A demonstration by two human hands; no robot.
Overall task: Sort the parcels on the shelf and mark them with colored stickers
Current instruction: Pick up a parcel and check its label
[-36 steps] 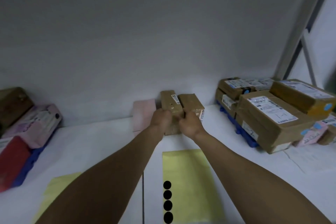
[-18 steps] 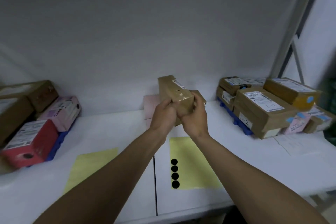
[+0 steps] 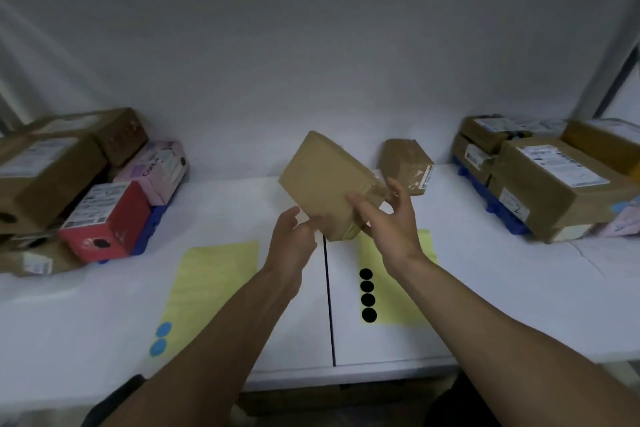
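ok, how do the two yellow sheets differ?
The left yellow sheet carries two blue stickers at its near-left corner; the right yellow sheet carries four black stickers in a column. The left sheet's far edge shows; the right hand and held parcel hide the right sheet's. Both lie flat on the shelf.

Left end: you lose the brown cardboard boxes past the view's edge.
Right end: white shipping label print too blurred to read.

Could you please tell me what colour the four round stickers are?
The stickers are black; head view.
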